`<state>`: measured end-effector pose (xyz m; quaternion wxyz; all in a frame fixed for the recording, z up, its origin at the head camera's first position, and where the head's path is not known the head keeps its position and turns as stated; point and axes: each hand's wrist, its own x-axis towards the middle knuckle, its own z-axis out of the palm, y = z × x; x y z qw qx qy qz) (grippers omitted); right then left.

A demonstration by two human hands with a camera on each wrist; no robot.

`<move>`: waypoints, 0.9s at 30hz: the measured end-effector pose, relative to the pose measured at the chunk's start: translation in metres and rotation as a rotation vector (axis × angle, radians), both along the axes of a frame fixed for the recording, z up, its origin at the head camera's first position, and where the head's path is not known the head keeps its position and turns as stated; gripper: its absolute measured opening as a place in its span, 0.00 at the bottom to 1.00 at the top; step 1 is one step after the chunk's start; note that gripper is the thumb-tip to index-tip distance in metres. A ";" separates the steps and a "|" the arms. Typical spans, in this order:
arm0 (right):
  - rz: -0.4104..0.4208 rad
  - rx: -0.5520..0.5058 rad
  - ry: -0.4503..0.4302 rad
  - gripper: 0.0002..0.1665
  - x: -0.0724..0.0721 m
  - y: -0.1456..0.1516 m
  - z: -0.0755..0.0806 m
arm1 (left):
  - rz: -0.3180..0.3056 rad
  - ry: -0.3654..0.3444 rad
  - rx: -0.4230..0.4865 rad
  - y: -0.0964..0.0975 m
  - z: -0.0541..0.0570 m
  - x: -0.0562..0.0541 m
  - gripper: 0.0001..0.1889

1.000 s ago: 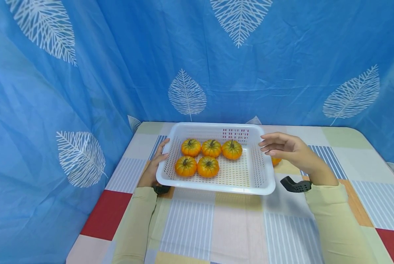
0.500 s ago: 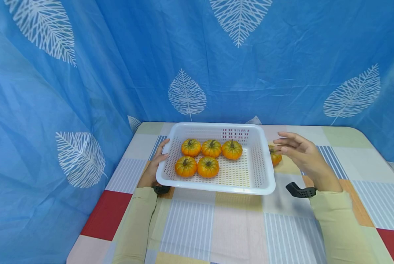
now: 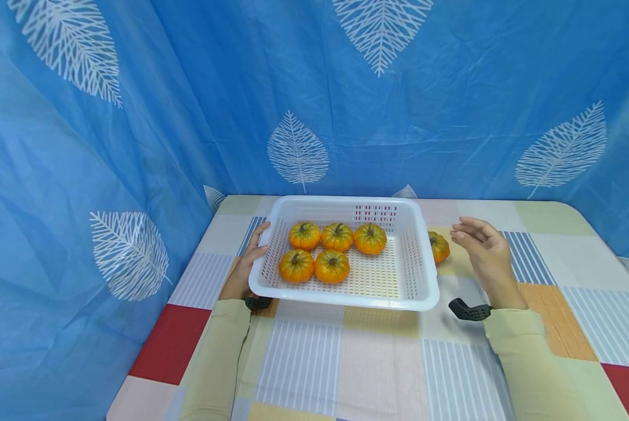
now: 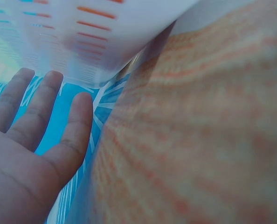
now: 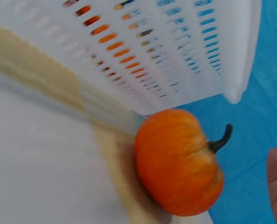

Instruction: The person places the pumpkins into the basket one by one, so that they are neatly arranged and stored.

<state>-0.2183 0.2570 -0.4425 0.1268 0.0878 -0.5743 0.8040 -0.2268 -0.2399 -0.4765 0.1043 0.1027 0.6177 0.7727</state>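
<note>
A white plastic basket (image 3: 340,300) with slotted walls stands on the table, holding several small orange pumpkins (image 3: 332,266) toward its left. Along its left side lies my left hand (image 3: 246,263), the fingertips right at the rim. In the left wrist view, that hand's fingers (image 4: 78,126) are extended beside the basket wall (image 4: 64,51). Another pumpkin (image 3: 439,248), with a dark curved stem, sits on the cloth just outside the basket's right wall. My right hand (image 3: 485,254) is held to the right of this pumpkin, apart from it, its fingers loosely bent around nothing.
A checked, patchwork-patterned tablecloth (image 3: 377,362) covers the table. Blue curtains (image 3: 451,117) with white leaf prints hang behind it and along the left side. A black wrist strap (image 3: 469,310) sits at my right cuff.
My right hand has moved right, away from the basket's right rim, uncovering the pumpkin outside it. The left hand and the basket have stayed put.
</note>
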 end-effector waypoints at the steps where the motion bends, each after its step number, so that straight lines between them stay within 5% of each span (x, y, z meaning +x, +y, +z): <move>1: -0.046 0.012 -0.004 0.19 -0.001 -0.001 -0.003 | -0.001 -0.001 -0.001 0.000 0.000 0.000 0.36; 5: -0.178 0.073 -0.073 0.16 -0.005 -0.004 -0.012 | -0.010 0.010 0.026 -0.001 -0.001 -0.001 0.35; 11: -0.254 0.172 -0.233 0.15 -0.009 -0.004 -0.025 | -0.025 0.037 0.045 -0.001 -0.002 -0.002 0.36; 27: -0.009 0.522 -0.397 0.45 -0.011 0.006 -0.040 | -0.024 0.022 0.018 -0.004 -0.003 -0.003 0.35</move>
